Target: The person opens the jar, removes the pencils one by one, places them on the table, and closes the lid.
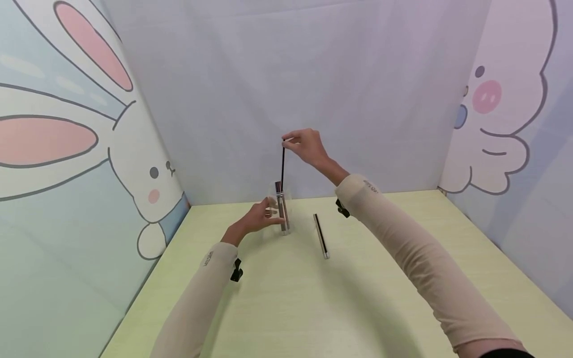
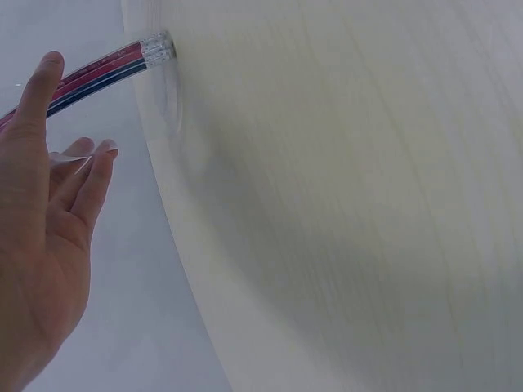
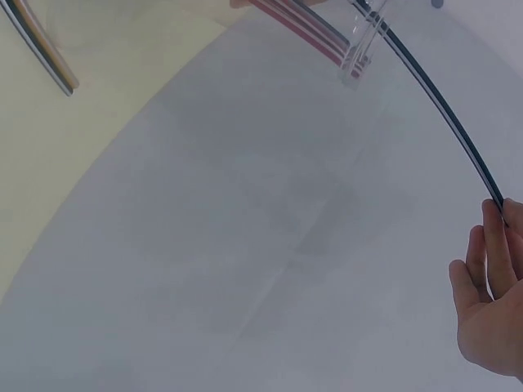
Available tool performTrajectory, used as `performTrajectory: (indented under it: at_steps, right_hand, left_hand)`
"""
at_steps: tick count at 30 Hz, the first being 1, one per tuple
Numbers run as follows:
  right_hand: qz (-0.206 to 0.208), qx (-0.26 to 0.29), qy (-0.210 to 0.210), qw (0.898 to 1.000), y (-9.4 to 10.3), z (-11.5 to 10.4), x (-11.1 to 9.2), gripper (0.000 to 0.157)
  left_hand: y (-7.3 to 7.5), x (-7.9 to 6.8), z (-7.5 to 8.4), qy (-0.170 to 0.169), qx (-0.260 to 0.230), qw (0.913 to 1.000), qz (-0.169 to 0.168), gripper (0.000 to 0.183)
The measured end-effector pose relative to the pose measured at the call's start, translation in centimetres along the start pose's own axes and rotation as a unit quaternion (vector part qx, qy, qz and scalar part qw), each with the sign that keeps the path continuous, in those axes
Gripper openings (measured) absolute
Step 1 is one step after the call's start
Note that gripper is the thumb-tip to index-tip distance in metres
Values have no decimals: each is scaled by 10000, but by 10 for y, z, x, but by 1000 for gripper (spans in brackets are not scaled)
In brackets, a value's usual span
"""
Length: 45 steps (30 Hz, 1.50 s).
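In the head view my left hand holds a clear holder upright on the table, thumb on the near side and fingers round the back. Reddish and dark pencils stand inside it, seen through the clear wall in the left wrist view. Above, my right hand pinches the top end of a long dark pencil between thumb and fingertips. That pencil slants down to the holder's mouth, its lower end overlapping the clear rim in the right wrist view.
Right of the holder, a few more pencils, dark and light, lie side by side on the pale yellow table. A pale cloth wall rises close behind the hands. Printed panels with cartoon animals stand at both sides.
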State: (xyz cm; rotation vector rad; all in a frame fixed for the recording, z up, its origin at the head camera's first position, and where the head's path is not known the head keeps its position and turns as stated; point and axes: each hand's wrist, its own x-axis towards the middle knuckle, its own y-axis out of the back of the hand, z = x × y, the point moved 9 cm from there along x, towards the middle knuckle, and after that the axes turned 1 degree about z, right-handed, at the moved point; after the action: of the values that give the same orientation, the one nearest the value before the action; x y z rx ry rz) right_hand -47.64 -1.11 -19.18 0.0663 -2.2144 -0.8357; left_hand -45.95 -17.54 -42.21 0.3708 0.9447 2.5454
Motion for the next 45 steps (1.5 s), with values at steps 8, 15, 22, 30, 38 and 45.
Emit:
performTrajectory:
  at_steps: [8,15,22,30,38,45]
  right_hand:
    - [197,4,-34,9998,13,3,4,25]
    - [425,45,-59,9991,26,4,7,25]
    - [547,76,-187,9983,40,11,9,24]
    - [726,52,-246,9970,54,19,9,25]
    - [674,100,-288,9973,56,20,9,25]
    - [389,-139,-203,9989,53,33,-4,25]
  left_hand:
    - [1,2,-3,-21,-20,10000,-17,59]
    - [2,1,-4,-22,-14,10000,-3,59]
    - [4,0,-4,-2,-44,10000,5,59]
    - [5,0,-6,65,-10,10000,44,58]
    - [7,1,-7,56,-65,9999,66,60]
    - [5,-1,-8,10,-77,10000,44,61]
